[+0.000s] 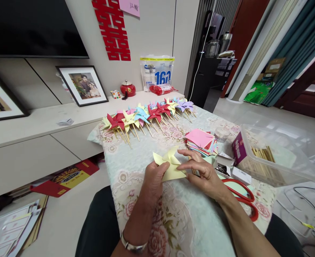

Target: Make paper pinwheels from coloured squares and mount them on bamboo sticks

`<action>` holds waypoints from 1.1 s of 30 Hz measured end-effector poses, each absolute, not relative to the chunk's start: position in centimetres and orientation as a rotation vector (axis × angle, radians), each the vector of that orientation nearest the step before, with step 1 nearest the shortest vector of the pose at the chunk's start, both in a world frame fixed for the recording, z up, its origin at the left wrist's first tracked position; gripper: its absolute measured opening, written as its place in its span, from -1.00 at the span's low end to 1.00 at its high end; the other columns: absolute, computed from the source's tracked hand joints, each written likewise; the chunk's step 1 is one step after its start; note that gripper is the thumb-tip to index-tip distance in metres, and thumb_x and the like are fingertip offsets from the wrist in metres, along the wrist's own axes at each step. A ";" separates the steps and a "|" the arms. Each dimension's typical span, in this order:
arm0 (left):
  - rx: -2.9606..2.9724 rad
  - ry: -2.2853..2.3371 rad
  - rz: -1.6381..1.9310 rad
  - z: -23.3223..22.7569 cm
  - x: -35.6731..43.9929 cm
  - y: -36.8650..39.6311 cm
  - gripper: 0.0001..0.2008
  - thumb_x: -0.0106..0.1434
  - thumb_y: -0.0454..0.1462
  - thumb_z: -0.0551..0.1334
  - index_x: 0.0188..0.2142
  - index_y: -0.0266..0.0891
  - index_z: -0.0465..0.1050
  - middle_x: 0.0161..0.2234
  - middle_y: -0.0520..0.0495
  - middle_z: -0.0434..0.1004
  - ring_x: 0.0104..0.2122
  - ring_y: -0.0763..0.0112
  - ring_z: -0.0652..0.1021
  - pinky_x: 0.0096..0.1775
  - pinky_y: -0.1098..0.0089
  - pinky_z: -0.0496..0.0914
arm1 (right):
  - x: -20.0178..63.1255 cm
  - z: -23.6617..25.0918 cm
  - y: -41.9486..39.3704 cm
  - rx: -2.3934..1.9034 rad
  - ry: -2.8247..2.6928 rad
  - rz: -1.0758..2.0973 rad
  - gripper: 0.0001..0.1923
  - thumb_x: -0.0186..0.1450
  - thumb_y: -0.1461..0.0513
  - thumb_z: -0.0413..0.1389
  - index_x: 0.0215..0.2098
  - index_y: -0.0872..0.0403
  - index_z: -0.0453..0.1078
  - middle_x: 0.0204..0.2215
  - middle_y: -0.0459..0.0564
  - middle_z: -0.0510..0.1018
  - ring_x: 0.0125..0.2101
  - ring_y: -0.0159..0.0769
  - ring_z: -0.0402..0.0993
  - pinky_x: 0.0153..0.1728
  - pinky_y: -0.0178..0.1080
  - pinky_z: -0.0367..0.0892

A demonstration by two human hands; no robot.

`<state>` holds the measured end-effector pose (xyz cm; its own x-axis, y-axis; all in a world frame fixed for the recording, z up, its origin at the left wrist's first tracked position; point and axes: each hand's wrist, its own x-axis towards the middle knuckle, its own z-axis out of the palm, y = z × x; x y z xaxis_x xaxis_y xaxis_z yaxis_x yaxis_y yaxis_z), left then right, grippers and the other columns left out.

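Observation:
A pale yellow paper pinwheel (174, 174), with some points folded inward, is in my hands above the table. My left hand (155, 176) is closed on it, the thumb pressing the folds at its middle. My right hand (201, 175) has its fingertips and thumb at the paper's right corner, with one finger raised apart. Behind my right hand lies a stack of slit paper squares (200, 139), pink on top. Red-handled scissors (243, 196) rest partly under my right forearm. A small box of dark metal pieces (223, 169) stands beside that hand.
Several finished pinwheels on sticks (149, 116) line the table's far side. At right, a clear plastic bin (280, 171) holds wooden sticks (263, 153). A round clear container (222, 134) stands behind the stack. Framed photos (84, 85) stand on the cabinet (42, 128).

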<state>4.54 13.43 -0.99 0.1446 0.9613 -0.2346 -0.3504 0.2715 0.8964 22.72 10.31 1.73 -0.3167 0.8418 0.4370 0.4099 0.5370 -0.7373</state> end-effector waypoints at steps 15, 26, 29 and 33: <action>0.812 1.051 1.101 -0.7 5.4 13.3 -0.69 -0.06 -0.25 0.36 -0.30 -0.41 0.57 -0.48 -0.07 0.61 -0.50 0.37 0.50 -0.41 0.42 0.37 | 22.0 1.1 10.3 -1.197 -1.904 0.557 -0.92 0.32 0.25 0.19 -0.30 0.00 0.55 0.05 0.11 0.52 0.18 -0.03 0.31 0.14 0.05 0.17; 0.897 1.079 1.011 -0.2 5.9 13.1 -0.75 -0.07 -0.28 0.32 -0.35 -0.37 0.56 -0.52 0.03 0.54 -0.53 0.46 0.43 -0.46 0.47 0.32 | 21.3 1.1 10.2 -1.291 -1.792 0.660 -0.90 0.26 0.26 0.16 -0.43 0.05 0.47 -0.22 0.03 0.51 -0.10 -0.14 0.44 -0.09 -0.16 0.28; 0.915 1.105 1.002 -0.3 6.0 13.1 -0.79 -0.09 -0.28 0.32 -0.41 -0.35 0.53 -0.54 0.06 0.50 -0.55 0.49 0.39 -0.50 0.49 0.28 | 21.0 1.3 10.2 -1.309 -1.774 0.656 -0.88 0.24 0.29 0.13 -0.47 0.06 0.43 -0.34 -0.02 0.46 -0.26 -0.22 0.43 -0.22 -0.21 0.28; 0.938 1.105 0.983 0.0 6.0 12.8 -0.82 -0.10 -0.27 0.32 -0.45 -0.34 0.51 -0.55 0.06 0.48 -0.55 0.49 0.39 -0.51 0.49 0.26 | 20.8 1.3 10.1 -1.340 -1.748 0.643 -0.87 0.21 0.32 0.10 -0.50 0.06 0.38 -0.39 -0.06 0.43 -0.36 -0.28 0.39 -0.33 -0.26 0.23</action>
